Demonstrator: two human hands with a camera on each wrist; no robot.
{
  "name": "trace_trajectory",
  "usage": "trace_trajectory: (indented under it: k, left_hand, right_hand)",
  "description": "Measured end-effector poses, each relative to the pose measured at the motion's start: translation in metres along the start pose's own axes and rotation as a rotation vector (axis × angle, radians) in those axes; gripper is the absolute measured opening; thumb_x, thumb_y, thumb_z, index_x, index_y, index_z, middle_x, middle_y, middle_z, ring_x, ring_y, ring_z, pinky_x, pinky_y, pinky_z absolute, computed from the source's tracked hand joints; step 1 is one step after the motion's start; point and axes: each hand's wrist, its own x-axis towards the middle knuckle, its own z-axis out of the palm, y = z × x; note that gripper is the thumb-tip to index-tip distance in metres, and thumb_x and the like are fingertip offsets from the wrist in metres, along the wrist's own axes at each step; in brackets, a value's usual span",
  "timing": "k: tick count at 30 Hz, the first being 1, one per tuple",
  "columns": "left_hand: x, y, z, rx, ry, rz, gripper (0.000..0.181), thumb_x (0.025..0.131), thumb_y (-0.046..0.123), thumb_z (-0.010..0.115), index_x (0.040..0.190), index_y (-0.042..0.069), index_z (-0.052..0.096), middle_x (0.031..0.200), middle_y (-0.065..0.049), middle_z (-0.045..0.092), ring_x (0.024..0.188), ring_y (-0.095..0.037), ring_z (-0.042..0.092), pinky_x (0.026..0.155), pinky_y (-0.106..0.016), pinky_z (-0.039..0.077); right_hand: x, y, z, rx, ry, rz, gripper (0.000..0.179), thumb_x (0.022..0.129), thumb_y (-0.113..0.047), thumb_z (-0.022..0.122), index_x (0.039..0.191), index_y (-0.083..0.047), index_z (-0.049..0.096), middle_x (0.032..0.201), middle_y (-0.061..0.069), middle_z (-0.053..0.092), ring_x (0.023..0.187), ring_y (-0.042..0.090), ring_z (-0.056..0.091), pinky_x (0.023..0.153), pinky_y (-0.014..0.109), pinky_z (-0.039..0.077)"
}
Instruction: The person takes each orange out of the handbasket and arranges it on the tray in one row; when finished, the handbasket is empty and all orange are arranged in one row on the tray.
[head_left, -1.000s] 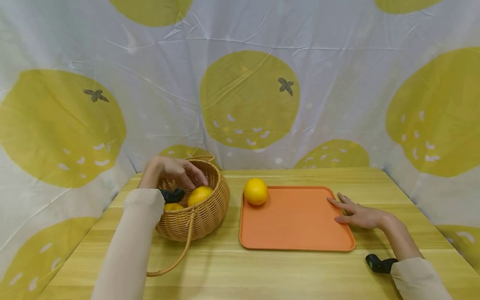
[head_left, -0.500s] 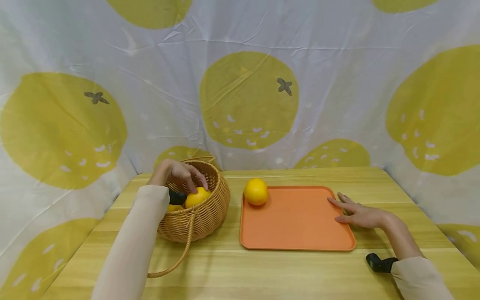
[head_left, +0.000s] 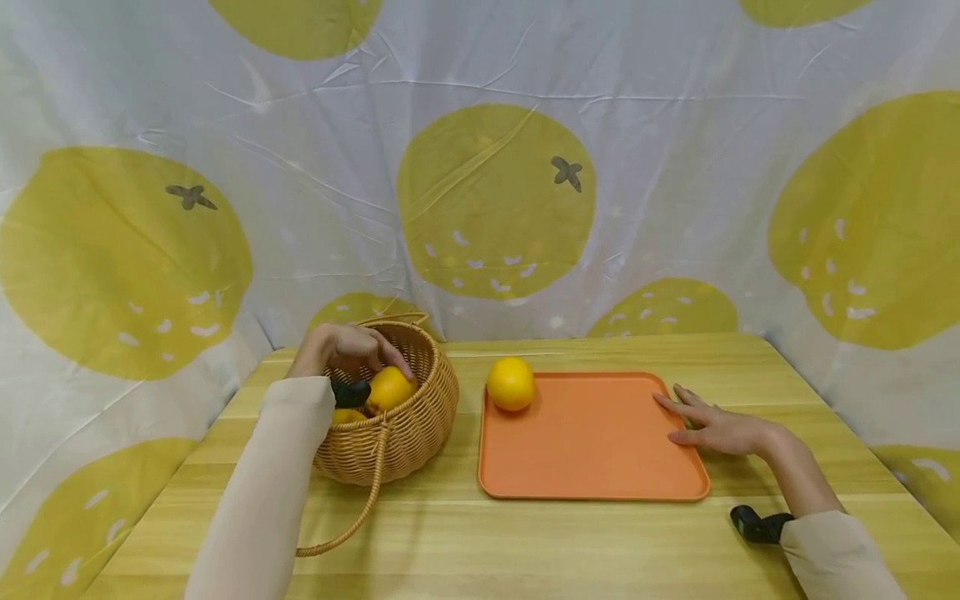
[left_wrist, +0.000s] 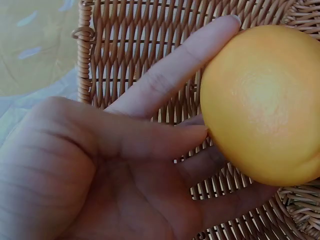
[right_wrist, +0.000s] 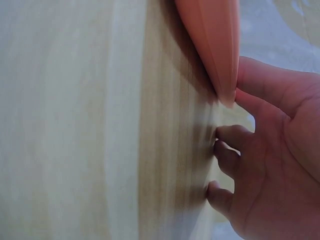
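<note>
My left hand reaches into a round wicker basket and grips an orange. In the left wrist view, the thumb and fingers lie around one side of that orange, with some fingers partly hidden behind it. A second orange shows low in the basket near the rim. Another orange sits on the back left corner of an orange tray. At the tray's right edge rests my right hand, fingers spread. The right wrist view shows its other fingertips down at the table.
The basket's handle hangs down in front and reaches the wooden table. Behind the table hangs a white cloth printed with large yellow fruit. A black wrist device sits by the right sleeve.
My left hand has moved down onto the orange in the basket and closed around it; that orange has shifted slightly left. The right hand and tray stay put.
</note>
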Motion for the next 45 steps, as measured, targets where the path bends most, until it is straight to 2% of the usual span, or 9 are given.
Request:
trace_trajectory:
  k: [4,8,11,19,25,30,33,40,45]
  left_hand:
    - [0.002,-0.002,-0.001,-0.008,-0.015,0.012,0.046,0.101,-0.001,0.042,0.139,0.008,0.066,0.135,-0.006,0.065,0.100,-0.015,0.055,0.083,-0.028,0.048]
    - [0.003,-0.005,-0.003,0.032,-0.003,0.011,0.039,0.100,0.009,0.064,0.140,0.010,0.065,0.143,-0.006,0.058,0.113,-0.017,0.052,0.089,-0.028,0.051]
    - [0.002,-0.007,-0.004,0.081,0.020,0.019,0.043,0.098,0.011,0.070,0.140,0.011,0.064,0.148,-0.009,0.053,0.122,-0.020,0.050,0.094,-0.030,0.052]
    - [0.007,-0.007,-0.006,0.050,0.038,-0.003,0.036,0.098,0.012,0.070,0.133,0.011,0.064,0.130,-0.007,0.057,0.103,-0.019,0.052,0.092,-0.034,0.048]
    - [0.008,-0.009,-0.007,0.032,-0.005,0.017,0.033,0.100,0.011,0.067,0.133,0.008,0.063,0.128,-0.007,0.057,0.100,-0.018,0.052,0.090,-0.032,0.047]
    - [0.004,-0.010,-0.005,0.048,-0.017,-0.001,0.046,0.103,0.015,0.062,0.148,0.006,0.054,0.148,-0.013,0.048,0.119,-0.021,0.051,0.106,-0.038,0.045]
    - [0.003,-0.009,-0.004,0.053,0.005,-0.027,0.045,0.103,0.019,0.063,0.146,0.008,0.054,0.153,-0.014,0.044,0.133,-0.026,0.045,0.115,-0.046,0.041]
    - [0.005,-0.011,-0.005,0.050,0.029,-0.035,0.039,0.102,0.022,0.065,0.139,0.010,0.058,0.148,-0.014,0.048,0.132,-0.025,0.045,0.111,-0.043,0.044]
    - [0.007,-0.013,-0.008,0.103,-0.022,0.011,0.045,0.107,0.020,0.053,0.151,0.011,0.053,0.163,-0.016,0.038,0.153,-0.036,0.030,0.125,-0.053,0.029]
  right_hand:
    - [0.000,0.000,0.000,0.001,-0.002,0.000,0.083,0.103,-0.033,0.063,0.165,-0.001,0.016,0.166,0.037,-0.015,0.145,0.068,-0.019,0.105,0.086,-0.008]
    - [0.000,-0.001,-0.001,0.002,-0.002,-0.001,0.083,0.103,-0.033,0.063,0.165,-0.002,0.017,0.166,0.036,-0.015,0.145,0.068,-0.019,0.105,0.086,-0.008]
    - [0.001,-0.001,-0.001,0.000,-0.002,0.000,0.082,0.104,-0.033,0.062,0.165,-0.002,0.017,0.166,0.036,-0.015,0.146,0.067,-0.019,0.105,0.086,-0.008]
    - [0.000,0.000,0.000,0.003,-0.002,0.008,0.084,0.103,-0.034,0.063,0.165,-0.002,0.016,0.166,0.036,-0.016,0.145,0.068,-0.019,0.105,0.086,-0.008]
    - [0.000,0.001,0.000,-0.005,0.004,0.000,0.083,0.103,-0.034,0.062,0.165,-0.001,0.017,0.166,0.037,-0.015,0.145,0.068,-0.019,0.105,0.086,-0.010]
    - [0.001,0.001,0.000,-0.011,0.002,0.002,0.083,0.103,-0.035,0.063,0.165,-0.001,0.017,0.166,0.036,-0.014,0.146,0.067,-0.018,0.106,0.086,-0.007]
    - [0.001,0.001,0.000,-0.009,0.002,0.002,0.084,0.103,-0.035,0.063,0.165,-0.001,0.017,0.166,0.037,-0.014,0.146,0.067,-0.018,0.106,0.086,-0.008]
    - [0.001,0.000,0.000,-0.011,0.002,-0.002,0.083,0.103,-0.035,0.062,0.164,-0.001,0.017,0.166,0.037,-0.014,0.145,0.068,-0.019,0.105,0.085,-0.011]
    - [0.000,-0.002,0.000,-0.006,0.003,-0.006,0.083,0.103,-0.035,0.062,0.164,0.000,0.017,0.166,0.037,-0.014,0.145,0.068,-0.019,0.105,0.085,-0.011]
